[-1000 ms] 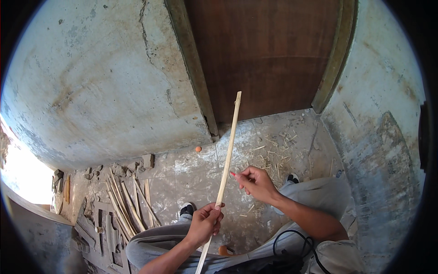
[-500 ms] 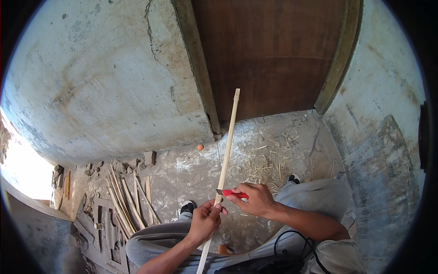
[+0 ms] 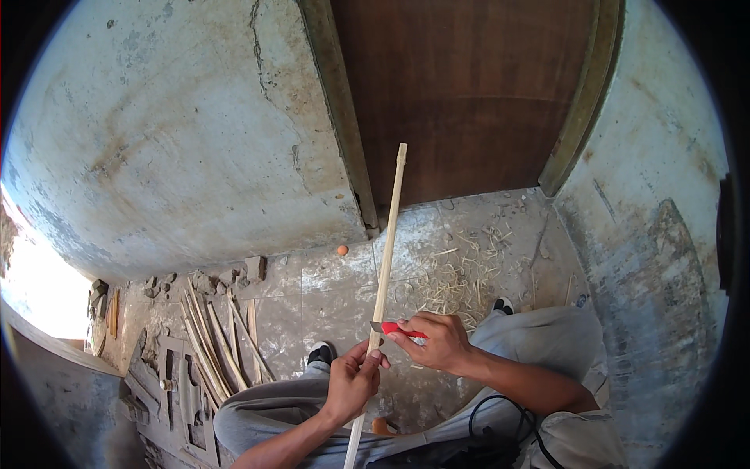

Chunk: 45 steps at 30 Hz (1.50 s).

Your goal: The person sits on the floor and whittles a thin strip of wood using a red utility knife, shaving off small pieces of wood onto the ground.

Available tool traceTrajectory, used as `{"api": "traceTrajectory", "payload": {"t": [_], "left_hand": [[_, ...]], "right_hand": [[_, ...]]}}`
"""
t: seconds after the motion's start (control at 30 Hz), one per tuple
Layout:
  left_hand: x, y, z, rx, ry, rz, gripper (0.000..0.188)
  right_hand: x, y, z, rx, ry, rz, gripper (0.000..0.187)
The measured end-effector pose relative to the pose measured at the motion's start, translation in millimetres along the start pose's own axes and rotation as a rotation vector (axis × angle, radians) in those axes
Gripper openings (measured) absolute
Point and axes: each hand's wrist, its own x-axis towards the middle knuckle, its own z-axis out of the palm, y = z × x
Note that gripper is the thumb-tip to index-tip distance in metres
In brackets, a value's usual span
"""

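A long, pale strip of split bamboo [image 3: 390, 242] slants up and away from my lap, its far end standing in front of the brown door. My left hand [image 3: 353, 383] is closed around its lower part, thumb on top. In my right hand [image 3: 439, 341] is a red utility knife [image 3: 402, 330], gripped with the blade pointing left. That blade lies against the strip just above my left fingers. Whether it has bitten into the surface is too small to tell.
Curled shavings [image 3: 461, 285] litter the floor ahead to the right. Several bamboo strips [image 3: 211, 352] lie at left beside a dusty openwork panel [image 3: 183, 391]. An orange ball [image 3: 342, 250] rests near the wall, by a broken brick [image 3: 255, 268]. A brown door [image 3: 469, 94] stands ahead.
The far end of the bamboo strip has shifted slightly left and up, and its near end slightly right. Both hands keep nearly the same place, the blade still at the strip.
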Motion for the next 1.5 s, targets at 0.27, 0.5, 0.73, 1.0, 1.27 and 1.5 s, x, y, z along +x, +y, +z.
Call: {"api": "traceTrajectory", "payload": {"t": [0.27, 0.5, 0.73, 1.0, 1.27, 1.5], "left_hand": [[-3, 0, 3, 0.013, 0.019, 0.032, 0.029], [-8, 12, 19, -0.023, 0.139, 0.044, 0.019], [-17, -7, 15, 0.047, 0.035, 0.039, 0.021], [-21, -4, 15, 0.066, -0.025, 0.035, 0.024], [-20, 3, 14, 0.051, -0.033, -0.025, 0.023], [-29, -3, 14, 0.080, -0.066, -0.022, 0.023]], "right_hand": [[1, 1, 2, -0.007, 0.063, -0.027, 0.023], [5, 3, 1, -0.019, 0.076, -0.028, 0.023], [23, 30, -12, -0.041, 0.115, 0.096, 0.024], [35, 48, -20, -0.130, 0.190, 0.138, 0.026], [43, 51, -27, -0.161, 0.208, 0.170, 0.026], [44, 61, -33, -0.166, 0.262, 0.204, 0.026]]}}
